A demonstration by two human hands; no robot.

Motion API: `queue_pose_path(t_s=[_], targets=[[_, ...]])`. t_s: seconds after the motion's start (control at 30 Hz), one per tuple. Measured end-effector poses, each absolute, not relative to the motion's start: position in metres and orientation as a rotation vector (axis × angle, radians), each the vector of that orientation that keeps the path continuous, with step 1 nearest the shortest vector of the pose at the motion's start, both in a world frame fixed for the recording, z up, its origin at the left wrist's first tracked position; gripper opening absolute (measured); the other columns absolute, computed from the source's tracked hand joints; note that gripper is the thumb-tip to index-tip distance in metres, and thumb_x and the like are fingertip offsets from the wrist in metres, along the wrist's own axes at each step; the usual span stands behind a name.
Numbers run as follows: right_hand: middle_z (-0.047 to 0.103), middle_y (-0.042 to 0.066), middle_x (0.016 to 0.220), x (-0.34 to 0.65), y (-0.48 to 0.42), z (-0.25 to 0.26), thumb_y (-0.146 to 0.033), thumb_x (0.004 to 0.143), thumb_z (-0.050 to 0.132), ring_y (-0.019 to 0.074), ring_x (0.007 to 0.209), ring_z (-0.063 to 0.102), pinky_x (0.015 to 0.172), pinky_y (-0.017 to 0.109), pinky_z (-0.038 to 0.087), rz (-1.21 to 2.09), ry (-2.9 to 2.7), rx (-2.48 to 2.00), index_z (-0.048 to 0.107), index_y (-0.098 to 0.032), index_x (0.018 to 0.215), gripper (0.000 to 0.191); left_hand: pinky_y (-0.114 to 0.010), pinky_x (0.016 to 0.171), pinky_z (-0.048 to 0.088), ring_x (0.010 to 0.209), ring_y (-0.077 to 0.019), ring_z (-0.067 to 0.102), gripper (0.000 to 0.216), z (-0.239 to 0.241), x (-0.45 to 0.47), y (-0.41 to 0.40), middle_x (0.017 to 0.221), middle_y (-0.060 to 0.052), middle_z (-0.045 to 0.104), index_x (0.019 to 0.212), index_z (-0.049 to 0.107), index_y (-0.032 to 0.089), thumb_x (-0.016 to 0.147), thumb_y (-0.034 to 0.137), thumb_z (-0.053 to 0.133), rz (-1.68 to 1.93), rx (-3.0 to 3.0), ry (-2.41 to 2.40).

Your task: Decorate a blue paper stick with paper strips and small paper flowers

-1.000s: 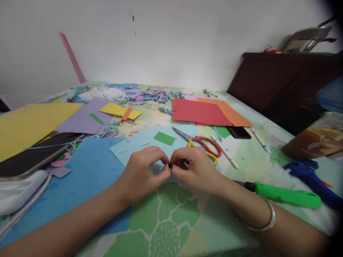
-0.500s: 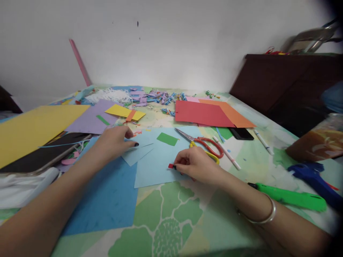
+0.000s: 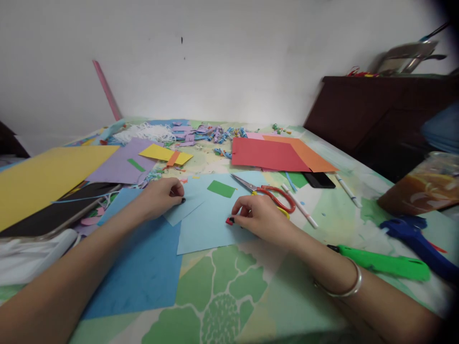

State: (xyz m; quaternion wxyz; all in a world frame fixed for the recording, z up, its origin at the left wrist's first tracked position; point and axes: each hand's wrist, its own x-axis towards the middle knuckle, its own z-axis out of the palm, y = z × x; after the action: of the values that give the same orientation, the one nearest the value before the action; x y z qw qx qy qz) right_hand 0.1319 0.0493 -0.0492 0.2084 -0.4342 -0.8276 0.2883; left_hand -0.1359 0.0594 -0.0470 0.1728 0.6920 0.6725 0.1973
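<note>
My right hand [image 3: 260,217] rests on a light blue paper sheet [image 3: 208,224] and pinches a tiny red paper piece [image 3: 228,220] at its fingertips. My left hand [image 3: 161,195] lies farther left with its fingers curled on the edge of a second light blue piece [image 3: 186,205]; what it grips, if anything, is hidden. A small green paper rectangle [image 3: 221,188] lies between the hands, just beyond them. Red-and-yellow-handled scissors [image 3: 268,193] lie right behind my right hand. A darker blue sheet [image 3: 143,267] lies under my left forearm.
Red paper [image 3: 267,154] and orange paper [image 3: 308,155] lie at the back right; yellow paper [image 3: 43,174] and purple paper [image 3: 122,162] at the left. A black phone [image 3: 320,179], white pens [image 3: 300,206], a green tool [image 3: 383,263], a blue tool [image 3: 419,236], paper scraps [image 3: 201,133] and a tablet [image 3: 53,210] surround them.
The hands were pinched together in the middle. My left hand has moved left onto the light blue piece; my right hand stays, now showing the small red piece.
</note>
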Motion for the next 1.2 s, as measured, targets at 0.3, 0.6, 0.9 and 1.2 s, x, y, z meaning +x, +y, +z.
queue_pose_path(t_s=[0.3,0.6,0.9,1.2], targets=[[0.066,0.001,0.069,0.135,0.055,-0.044,-0.02,0.076,0.062,0.0103,0.051,0.058,0.048,0.024,0.043,1.003,-1.934,-1.136,0.063,-0.018,0.084,0.008,-0.026,0.055,0.039,0.06,-0.0163,0.054,0.023,-0.033,-0.105,0.043,0.065,-0.001,0.06,0.081,0.068,0.02,0.064,0.034,0.063,0.779,1.832,1.561],[0.071,0.002,0.078,0.125,0.034,-0.036,-0.029,0.078,0.069,0.0124,0.063,0.069,0.061,0.025,0.055,1.706,-1.462,-0.688,0.058,-0.018,0.091,0.021,-0.027,0.057,0.039,0.055,-0.0142,0.051,0.011,-0.034,-0.074,0.022,0.056,0.001,0.061,0.073,0.077,0.029,0.072,0.03,0.066,1.174,2.037,1.414],[0.068,0.001,0.074,0.122,0.032,-0.038,-0.021,0.072,0.073,0.0129,0.07,0.065,0.07,0.029,0.054,1.482,-1.491,-0.751,0.07,-0.018,0.078,0.008,-0.032,0.083,0.049,0.084,-0.0178,0.066,0.027,-0.038,-0.068,0.008,0.09,0.001,0.075,0.097,0.074,0.033,0.075,0.018,0.069,1.407,2.107,1.316],[0.067,0.0,0.071,0.121,0.033,-0.041,-0.019,0.071,0.072,0.0121,0.064,0.062,0.061,0.028,0.054,1.342,-1.524,-0.781,0.069,-0.018,0.073,0.004,-0.028,0.073,0.055,0.078,-0.0162,0.068,0.015,-0.039,-0.055,0.002,0.085,-0.002,0.075,0.086,0.074,0.022,0.071,0.021,0.075,1.407,1.718,1.211]])
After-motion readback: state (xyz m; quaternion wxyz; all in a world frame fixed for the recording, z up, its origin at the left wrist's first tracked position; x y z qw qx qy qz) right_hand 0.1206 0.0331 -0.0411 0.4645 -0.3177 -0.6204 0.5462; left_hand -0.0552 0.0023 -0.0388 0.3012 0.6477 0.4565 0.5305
